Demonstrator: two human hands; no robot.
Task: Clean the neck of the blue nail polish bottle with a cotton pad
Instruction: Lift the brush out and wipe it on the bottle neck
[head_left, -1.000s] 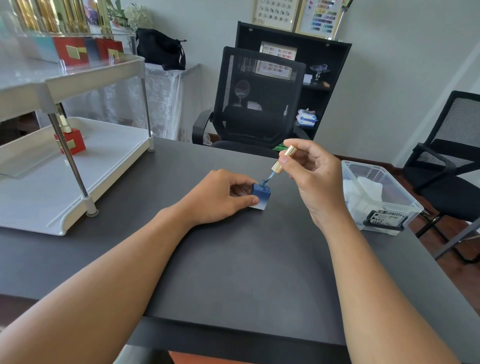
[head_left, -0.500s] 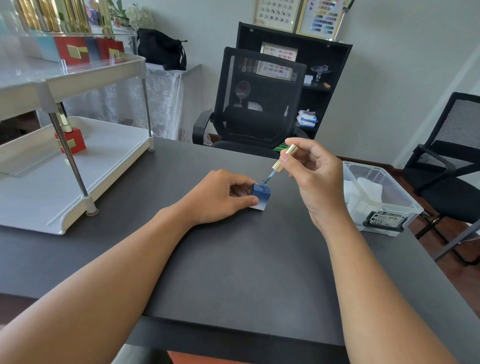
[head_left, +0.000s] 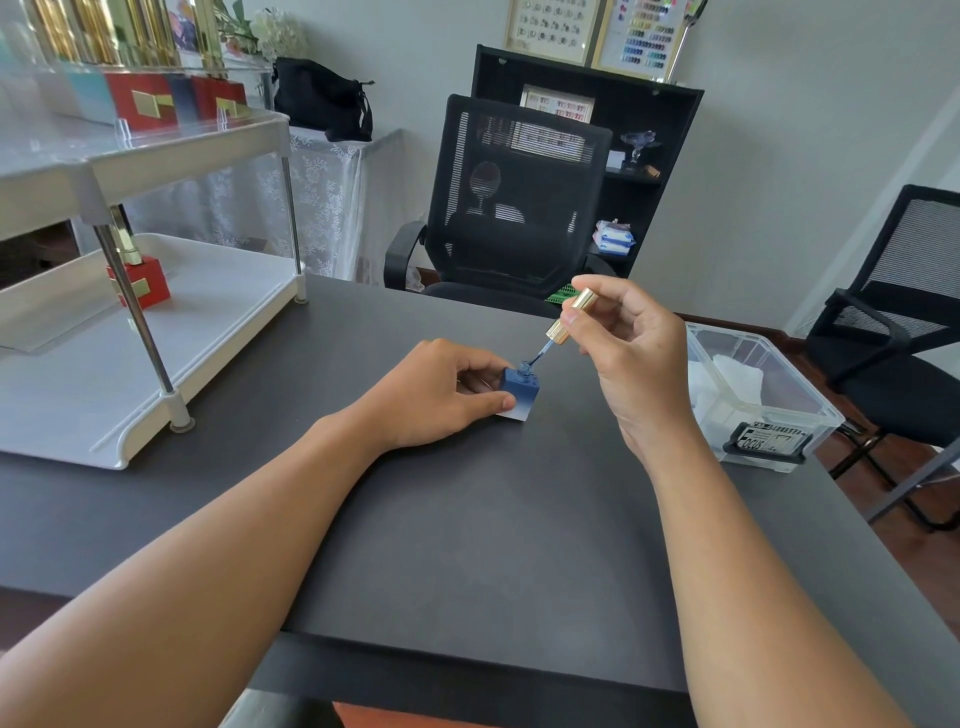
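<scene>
Bottle: a small square blue nail polish bottle (head_left: 519, 395), fading to clear at its base, is seen upright on the dark grey matte tabletop (head_left: 467, 545), its round neck uncapped.
Left hand: the left hand (head_left: 441, 397) is rested on the tabletop, and the bottle is held between its thumb in front and its curled fingers behind.
Right hand: the right hand (head_left: 631, 353) is raised just right of the bottle, and a gold cylindrical cap (head_left: 571, 315) is pinched between its thumb and fingers.
Brush: a thin blue-coated brush stem (head_left: 540, 357) is carried under the cap at a slant, and its tip is placed at the bottle's opening; how deep it goes cannot be told.
Clear bin: a clear plastic storage box (head_left: 810, 410) with a black latch is set on the table's right side, near the right wrist; white soft material (head_left: 727, 384), not clearly identifiable as cotton pads, is held inside it.
Rack: a white two-tier plastic rack on metal posts (head_left: 156, 364) is stood at the left; one red square bottle with a gold cap (head_left: 140, 280) is kept on its lower tray, and more red boxy bottles with tall gold caps (head_left: 140, 98) are lined up on the upper tier.
Background: a black mesh office chair (head_left: 519, 208) is placed across the table, before a black shelving unit (head_left: 649, 156).
</scene>
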